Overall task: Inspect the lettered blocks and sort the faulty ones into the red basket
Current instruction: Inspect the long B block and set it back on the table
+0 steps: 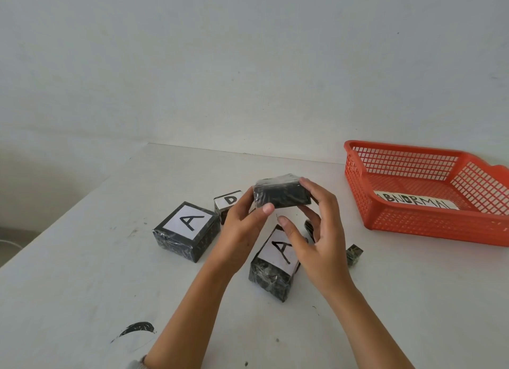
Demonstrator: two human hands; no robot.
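A black plastic-wrapped block (pixel 281 193) is held above the table between both hands, no letter showing on the sides I see. My left hand (pixel 243 228) grips its left end with thumb and fingers. My right hand (pixel 316 225) holds its right end, thumb curled below. Under the hands stands a block with an A label (pixel 272 261). Another A block (pixel 187 231) lies to the left, and a D block (pixel 227 202) behind it. The red basket (pixel 429 217) sits at the right, apparently with nothing in it but a paper strip reading ABNORMAL (pixel 416 202).
Two small black blocks lie right of my hands, one (pixel 354 254) near the wrist, one (pixel 309 228) partly hidden behind my fingers. A black smear (pixel 136 328) marks the white table (pixel 82 258) near its front. The table's left edge runs diagonally; a wall stands behind.
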